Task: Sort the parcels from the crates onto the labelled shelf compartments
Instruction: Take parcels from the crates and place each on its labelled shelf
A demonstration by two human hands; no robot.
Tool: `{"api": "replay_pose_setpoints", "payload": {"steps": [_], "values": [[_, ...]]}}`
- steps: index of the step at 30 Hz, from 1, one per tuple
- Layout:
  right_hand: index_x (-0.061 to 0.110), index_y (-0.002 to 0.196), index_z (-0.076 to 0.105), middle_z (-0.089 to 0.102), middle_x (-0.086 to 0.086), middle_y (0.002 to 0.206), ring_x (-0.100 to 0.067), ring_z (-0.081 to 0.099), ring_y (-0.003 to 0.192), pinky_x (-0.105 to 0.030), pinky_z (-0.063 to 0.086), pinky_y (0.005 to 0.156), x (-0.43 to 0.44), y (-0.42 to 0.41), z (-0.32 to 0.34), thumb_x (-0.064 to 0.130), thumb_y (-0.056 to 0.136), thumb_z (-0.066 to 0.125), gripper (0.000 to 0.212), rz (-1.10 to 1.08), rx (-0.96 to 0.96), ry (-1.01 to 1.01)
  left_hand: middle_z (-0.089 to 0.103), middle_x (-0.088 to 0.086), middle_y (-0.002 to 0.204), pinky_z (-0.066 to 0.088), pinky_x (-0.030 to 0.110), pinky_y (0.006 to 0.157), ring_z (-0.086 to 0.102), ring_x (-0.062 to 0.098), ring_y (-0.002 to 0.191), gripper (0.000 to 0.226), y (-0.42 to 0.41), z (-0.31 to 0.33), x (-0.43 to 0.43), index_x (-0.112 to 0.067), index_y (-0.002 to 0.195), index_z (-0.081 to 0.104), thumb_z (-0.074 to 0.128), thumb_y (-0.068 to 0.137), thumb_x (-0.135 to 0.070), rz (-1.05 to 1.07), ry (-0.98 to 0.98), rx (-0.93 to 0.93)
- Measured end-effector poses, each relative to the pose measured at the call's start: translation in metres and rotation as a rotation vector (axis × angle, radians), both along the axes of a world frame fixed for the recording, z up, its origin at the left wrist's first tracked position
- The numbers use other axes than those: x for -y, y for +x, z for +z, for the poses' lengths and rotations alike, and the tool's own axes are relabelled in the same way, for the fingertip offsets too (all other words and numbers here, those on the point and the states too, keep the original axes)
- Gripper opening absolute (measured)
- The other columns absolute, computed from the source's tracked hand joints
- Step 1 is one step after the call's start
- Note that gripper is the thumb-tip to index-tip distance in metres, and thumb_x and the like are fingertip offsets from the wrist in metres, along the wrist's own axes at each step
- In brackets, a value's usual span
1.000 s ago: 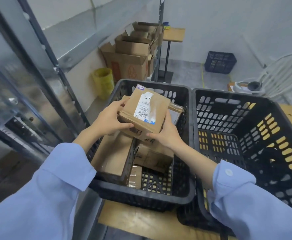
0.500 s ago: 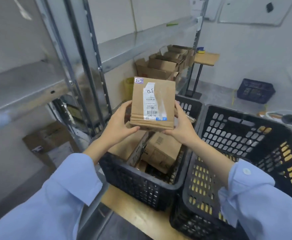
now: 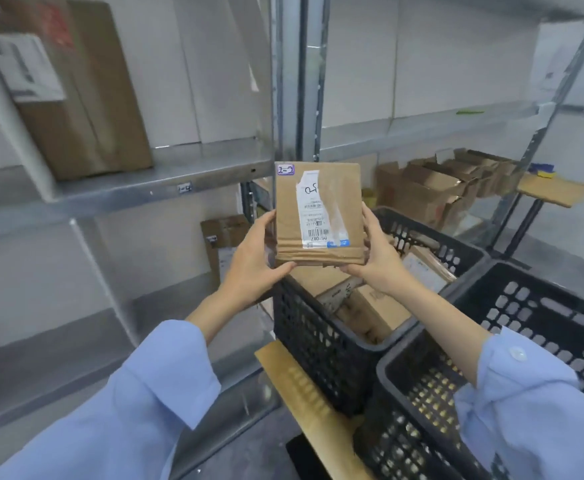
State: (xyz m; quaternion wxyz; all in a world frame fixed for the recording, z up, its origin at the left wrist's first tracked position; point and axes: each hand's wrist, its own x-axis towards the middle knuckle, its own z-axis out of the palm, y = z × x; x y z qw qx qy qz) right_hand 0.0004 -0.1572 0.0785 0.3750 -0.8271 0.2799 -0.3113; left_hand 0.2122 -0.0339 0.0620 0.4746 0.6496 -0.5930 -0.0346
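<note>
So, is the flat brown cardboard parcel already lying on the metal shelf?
No, both hands hold the flat brown cardboard parcel in the air, above the black plastic crate.

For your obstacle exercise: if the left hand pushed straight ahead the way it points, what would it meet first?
Probably the upright shelf post behind the parcel the left hand grips; depth is unclear.

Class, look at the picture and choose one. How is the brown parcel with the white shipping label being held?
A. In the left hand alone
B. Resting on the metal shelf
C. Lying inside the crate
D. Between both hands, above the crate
D: the left hand and the right hand each grip a lower side of the parcel, raised above the crate of boxes.
</note>
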Motion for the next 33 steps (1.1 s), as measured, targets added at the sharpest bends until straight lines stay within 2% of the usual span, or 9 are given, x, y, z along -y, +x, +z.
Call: {"api": "replay_pose_setpoints", "payload": {"steps": [2,4,6,12,14,19,22,25,33], "values": [[0.026,0.157,0.002,0.039,0.036,0.132,0.009,0.052,0.118,-0.039,0.049,0.102,-0.013,0.016,0.003,0.004,0.074,0.083,0.118,0.073,-0.012,-0.023,0.040,-0.007,0.151,0.030,0.009,0.108,0.039,0.000,0.133,0.092,0.006,0.003,-0.028,-0.020,0.152,0.026,0.081,0.079,-0.028,0.073,-0.006,0.009],[0.028,0.157,0.001,0.038,0.040,0.131,0.008,0.051,0.119,-0.040,0.047,0.105,-0.028,0.035,0.004,0.007,0.072,0.084,0.120,0.144,-0.015,-0.044,0.038,-0.003,0.155,0.036,0.032,0.115,0.040,0.011,0.137,0.097,0.014,0.004,-0.057,-0.020,0.154,0.021,0.081,0.079,-0.030,0.155,-0.008,0.038],[0.029,0.156,0.001,0.042,0.029,0.139,-0.002,0.049,0.127,-0.039,0.045,0.108,-0.045,0.057,0.005,0.012,0.071,0.086,0.122,0.215,-0.006,-0.042,0.038,-0.003,0.154,0.039,0.043,0.112,0.041,0.013,0.138,0.098,0.024,0.005,-0.088,-0.018,0.155,0.022,0.081,0.078,-0.029,0.227,-0.013,0.056],[0.029,0.156,0.005,0.040,0.020,0.140,0.001,0.042,0.127,-0.019,0.038,0.100,-0.105,0.129,0.009,0.016,0.069,0.089,0.122,0.400,0.067,-0.034,0.041,-0.009,0.151,0.046,0.040,0.104,0.047,0.009,0.130,0.095,0.054,0.013,-0.181,-0.020,0.154,0.024,0.081,0.078,-0.030,0.438,-0.023,0.069],[0.028,0.156,0.006,0.038,0.021,0.139,0.002,0.039,0.127,-0.018,0.038,0.100,-0.128,0.152,0.009,0.016,0.069,0.088,0.120,0.477,0.072,-0.024,0.043,-0.009,0.149,0.046,0.032,0.101,0.051,0.009,0.122,0.094,0.063,0.014,-0.212,-0.020,0.154,0.025,0.081,0.079,-0.027,0.505,-0.015,0.060],[0.029,0.155,0.007,0.034,0.038,0.128,0.019,0.043,0.112,0.003,0.037,0.084,-0.185,0.206,0.003,0.012,0.071,0.087,0.117,0.632,0.064,0.015,0.039,-0.018,0.144,0.035,0.006,0.096,0.045,-0.017,0.112,0.092,0.083,0.012,-0.288,-0.017,0.154,0.026,0.081,0.080,-0.024,0.645,0.003,0.079],[0.030,0.155,0.009,0.038,0.029,0.135,0.007,0.043,0.122,-0.007,0.040,0.093,-0.221,0.234,0.000,0.011,0.069,0.088,0.118,0.701,0.061,0.039,0.040,-0.017,0.146,0.042,0.025,0.105,0.048,-0.001,0.121,0.092,0.092,0.009,-0.331,-0.021,0.153,0.026,0.080,0.078,-0.028,0.716,0.001,0.058],[0.029,0.155,0.010,0.039,0.028,0.135,0.003,0.044,0.124,-0.004,0.041,0.090,-0.262,0.260,-0.003,0.009,0.068,0.088,0.119,0.766,0.064,0.048,0.040,-0.010,0.151,0.040,0.039,0.111,0.041,0.007,0.137,0.093,0.103,0.004,-0.376,-0.022,0.153,0.025,0.078,0.077,-0.033,0.758,-0.010,0.049],[0.030,0.153,0.015,0.038,0.035,0.133,0.004,0.047,0.122,-0.004,0.042,0.089,-0.402,0.323,-0.015,0.003,0.067,0.087,0.115,0.893,0.067,0.076,0.041,-0.011,0.149,0.043,0.034,0.106,0.051,0.013,0.127,0.098,0.138,-0.003,-0.522,-0.016,0.153,0.028,0.082,0.073,-0.029,0.904,0.013,0.051]]}}
